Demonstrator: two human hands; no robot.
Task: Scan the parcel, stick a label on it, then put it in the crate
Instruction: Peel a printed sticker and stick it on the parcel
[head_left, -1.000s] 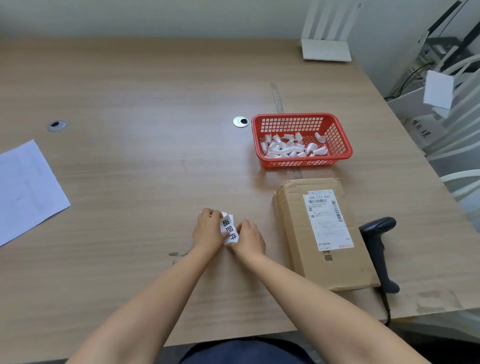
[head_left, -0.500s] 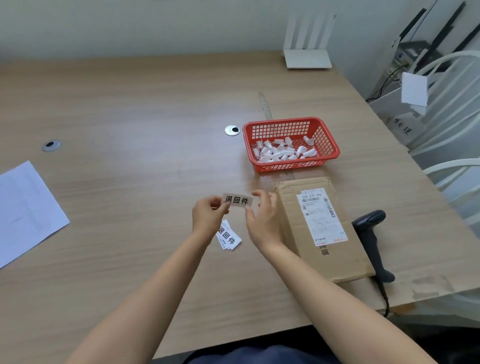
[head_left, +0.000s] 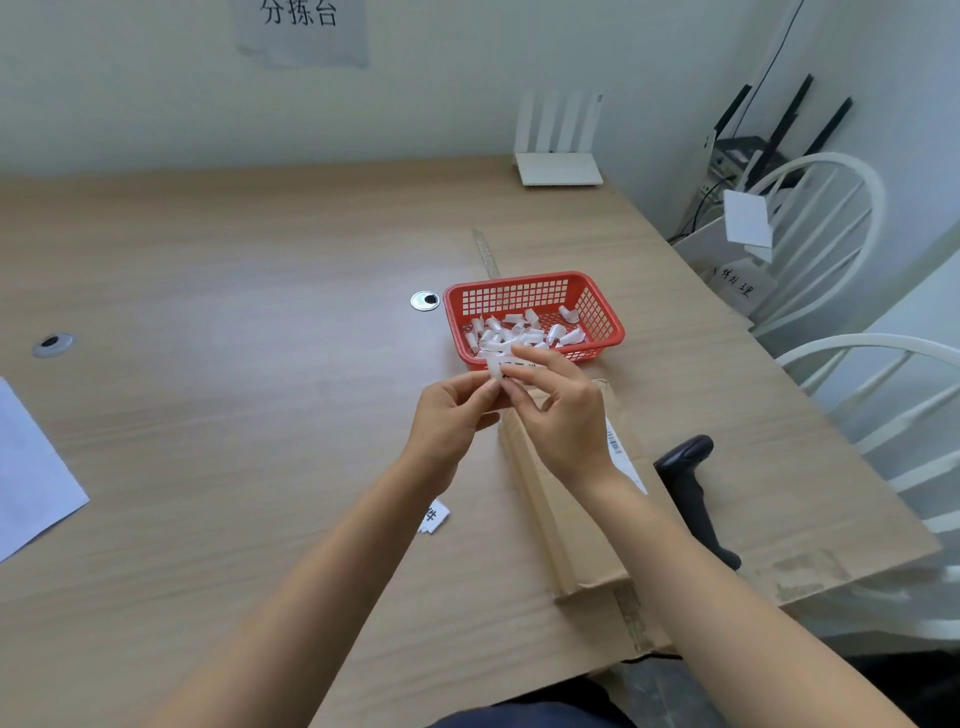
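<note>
Head view, nearest first: two bare forearms reach out over the wooden table (head_left: 234, 415). Under the left forearm a small stack of labels (head_left: 434, 517) lies flat on the table. The parcel (head_left: 582, 519), a brown cardboard box with a white shipping slip, lies to the right of them, partly covered by the right forearm. A black scanner (head_left: 691, 488) lies just beside the parcel's right edge.

Above the parcel's far end both hands meet. The left hand (head_left: 449, 415) and the right hand (head_left: 563, 410) pinch one small white label (head_left: 511, 366) between thumbs and fingertips, holding it in the air; its print is mostly hidden by the fingers.

Just beyond the hands sits a red basket (head_left: 602, 317) with many curled white paper scraps (head_left: 519, 332) inside. At the table's far edge stands a white router (head_left: 558, 166), and a paper sign (head_left: 301, 31) hangs on the wall.
</note>
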